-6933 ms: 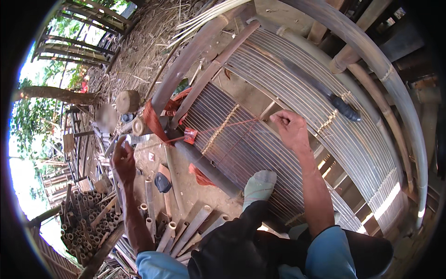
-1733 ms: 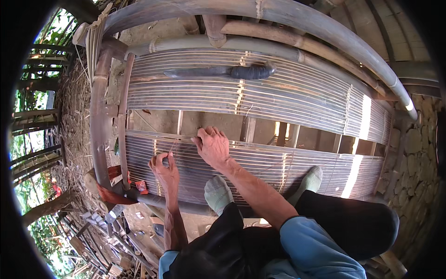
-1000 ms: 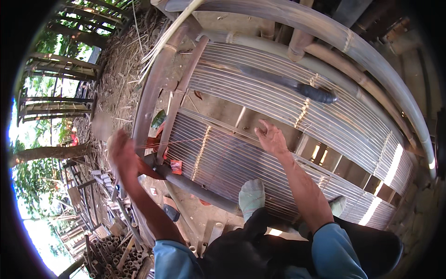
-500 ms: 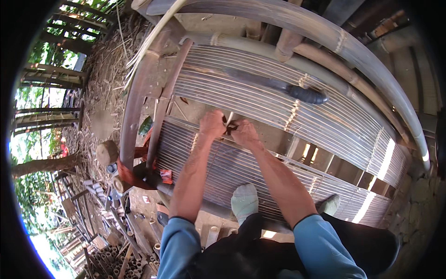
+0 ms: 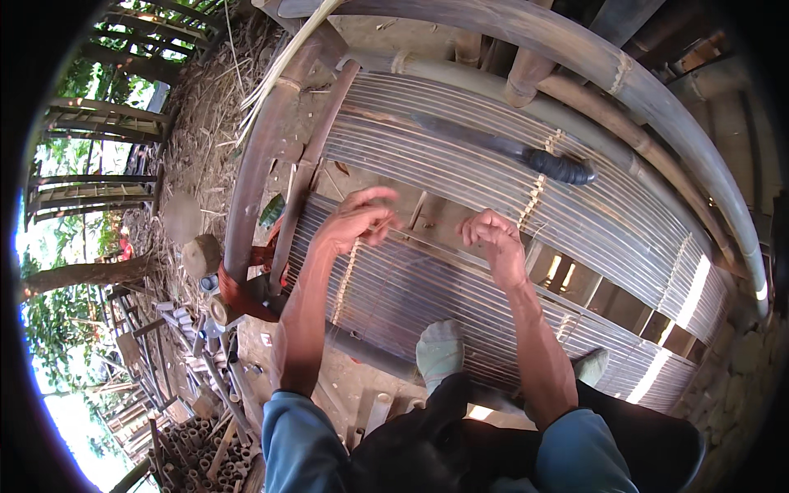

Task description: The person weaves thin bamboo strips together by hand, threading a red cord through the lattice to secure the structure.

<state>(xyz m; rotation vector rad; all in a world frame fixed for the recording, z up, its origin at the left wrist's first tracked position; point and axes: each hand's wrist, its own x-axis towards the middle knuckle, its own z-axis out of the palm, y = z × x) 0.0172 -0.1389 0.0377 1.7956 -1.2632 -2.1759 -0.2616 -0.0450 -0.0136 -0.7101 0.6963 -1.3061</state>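
Observation:
My left hand [image 5: 362,220] hangs over the lower slatted panel [image 5: 386,283] of a bamboo bench, fingers spread and slightly blurred, nothing visible in them. To its right, above the gap between the two slatted panels, my right hand [image 5: 495,238] has its fingers curled together; whether they hold a thin strand cannot be made out. A short pale strip [image 5: 418,210] crosses the gap between my hands. On the upper slatted panel [image 5: 427,168] lies a long knife [image 5: 563,168] with a black-wrapped handle, its dark blade pointing left.
A thick bamboo rail [image 5: 526,41] curves along the far side. Pale split strips [image 5: 283,70] hang over the left frame post, and red binding [image 5: 238,294] wraps its lower end. My socked foot [image 5: 440,352] rests on the lower slats. Cut bamboo tubes [image 5: 197,460] lie piled at lower left.
My hands, together at the pale strip before, have parted: the left moved left and its fingers spread, the right moved right. The whole view has shifted slightly.

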